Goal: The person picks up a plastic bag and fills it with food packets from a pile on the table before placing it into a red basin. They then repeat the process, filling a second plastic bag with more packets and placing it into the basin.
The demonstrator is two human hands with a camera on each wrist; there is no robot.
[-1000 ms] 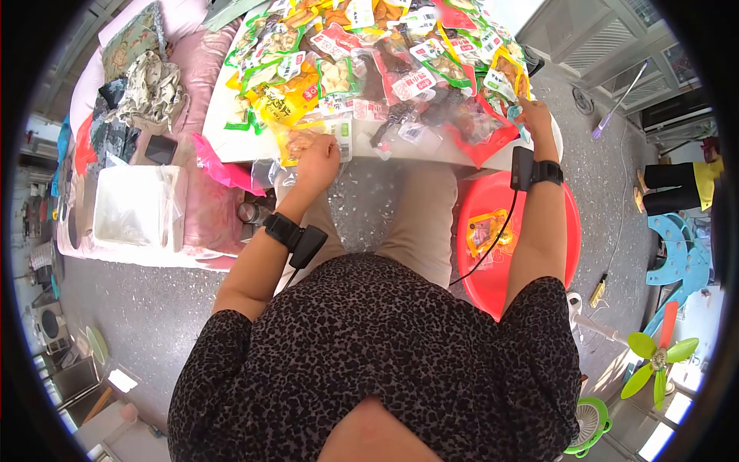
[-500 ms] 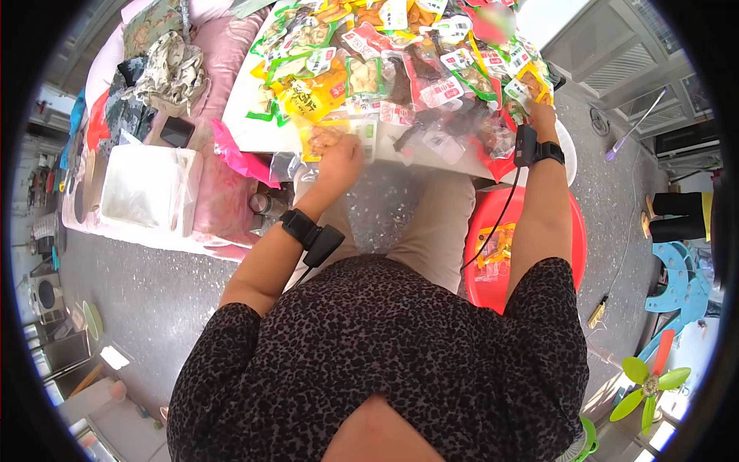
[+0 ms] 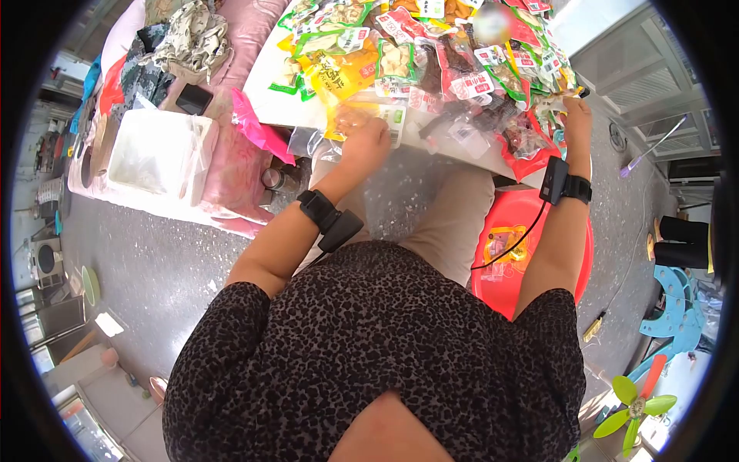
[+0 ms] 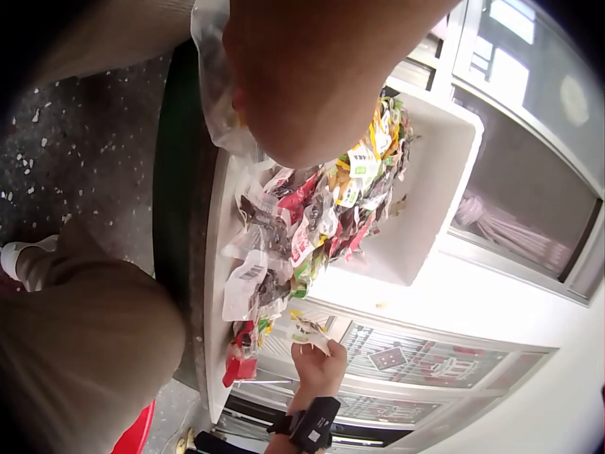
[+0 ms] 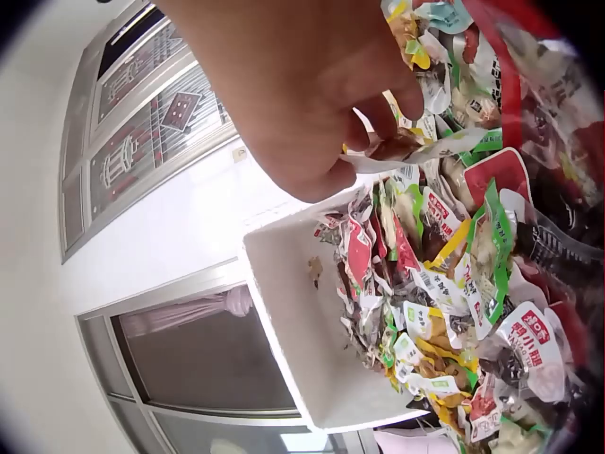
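Observation:
In the head view the left hand (image 3: 367, 146) is at the table's near edge, its fingers curled on a yellow and clear packet (image 3: 348, 121). The left wrist view shows this hand (image 4: 302, 90) from close up, its fingertips hidden, beside clear plastic (image 4: 219, 95). At the pile's right side the right hand (image 3: 578, 127) pinches a small packet, partly hidden. In the right wrist view that packet (image 5: 425, 149) is between the thumb and curled fingers of the hand (image 5: 302, 95), over a heap of colourful food packets (image 5: 440, 284).
A white foam box (image 5: 312, 322) stands behind the heap. The red basin (image 3: 493, 289), with a packet inside, is below the table's right side. Left of the table are a white container (image 3: 154, 154), a phone (image 3: 194, 98), pink plastic (image 3: 258, 129) and clothes (image 3: 192, 42).
The head view has shifted, moving the scene rightward. The right hand has moved with its packet toward the table's right edge; the left hand stays on the yellow packet.

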